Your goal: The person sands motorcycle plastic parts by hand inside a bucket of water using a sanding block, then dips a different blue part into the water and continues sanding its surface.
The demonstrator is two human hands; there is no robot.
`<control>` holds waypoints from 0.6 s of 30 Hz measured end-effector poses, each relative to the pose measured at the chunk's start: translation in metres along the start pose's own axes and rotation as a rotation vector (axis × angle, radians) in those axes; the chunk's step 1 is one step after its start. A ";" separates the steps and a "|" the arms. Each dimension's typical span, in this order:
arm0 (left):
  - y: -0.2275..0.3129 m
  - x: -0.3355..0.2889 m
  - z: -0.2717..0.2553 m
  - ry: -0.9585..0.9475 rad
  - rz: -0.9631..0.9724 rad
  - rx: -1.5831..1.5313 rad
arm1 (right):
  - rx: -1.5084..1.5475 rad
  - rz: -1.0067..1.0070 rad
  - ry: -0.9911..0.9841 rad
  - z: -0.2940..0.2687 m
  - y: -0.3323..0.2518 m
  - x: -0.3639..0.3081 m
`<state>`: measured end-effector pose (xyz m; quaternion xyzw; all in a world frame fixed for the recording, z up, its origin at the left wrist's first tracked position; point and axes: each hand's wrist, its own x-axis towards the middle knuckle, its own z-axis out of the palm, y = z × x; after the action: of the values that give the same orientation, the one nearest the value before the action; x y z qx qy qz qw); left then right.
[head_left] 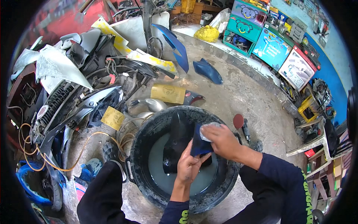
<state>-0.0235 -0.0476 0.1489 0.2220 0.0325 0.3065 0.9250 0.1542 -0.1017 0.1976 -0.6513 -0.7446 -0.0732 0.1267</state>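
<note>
Over a black tub [140, 149] of cloudy grey water [156, 164], my left hand [187, 164] is closed on the lower edge of a dark blue panel [200, 146]. My right hand [222, 140] presses a pale grey pad [207, 131] against the panel's upper part, fingers bent over it. The pad's exact kind is partly hidden by those fingers. A black plastic part [177, 138], pointed at the top, stands in the tub behind my left hand, its lower end in the water.
A sander with a round red disc [238, 121] lies right of the tub. Yellow sandpaper sheets [167, 93] and a blue fairing piece [207, 71] rest on the concrete beyond. Motorcycle panels [59, 67] and an orange hose [80, 160] crowd the left; a white stool [323, 140] stands right.
</note>
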 end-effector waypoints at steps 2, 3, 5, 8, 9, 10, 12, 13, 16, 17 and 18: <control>-0.001 -0.004 -0.007 0.036 0.002 0.020 | 0.030 -0.182 0.006 -0.011 -0.026 -0.001; 0.000 -0.006 -0.008 0.067 -0.006 0.040 | 0.058 -0.355 0.013 -0.016 -0.034 -0.003; 0.001 -0.004 -0.007 0.066 -0.003 0.032 | 0.088 -0.197 -0.016 -0.008 -0.016 0.002; -0.002 -0.002 -0.006 0.003 -0.012 -0.012 | 0.025 -0.147 -0.001 -0.002 -0.012 0.000; -0.002 -0.004 -0.005 0.000 -0.014 -0.014 | 0.067 -0.268 0.009 -0.014 -0.024 0.002; 0.000 -0.006 -0.004 0.028 -0.016 -0.014 | 0.059 -0.379 0.024 -0.014 -0.026 0.001; -0.003 -0.003 -0.005 0.009 0.017 -0.069 | 0.128 -0.191 0.011 -0.005 -0.009 0.008; -0.004 -0.003 -0.005 0.011 0.016 -0.069 | 0.199 -0.004 -0.001 -0.002 -0.003 0.010; -0.002 -0.003 -0.006 0.044 0.004 -0.051 | 0.124 -0.192 -0.004 -0.014 -0.026 0.008; -0.001 -0.001 -0.006 0.030 0.022 -0.061 | 0.135 -0.387 0.016 -0.020 -0.031 0.009; -0.003 0.000 -0.006 0.016 0.033 -0.067 | 0.183 -0.290 0.021 -0.014 -0.018 0.009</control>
<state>-0.0236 -0.0474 0.1424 0.1889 0.0261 0.3244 0.9265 0.1365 -0.0993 0.2151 -0.5221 -0.8329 -0.0293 0.1814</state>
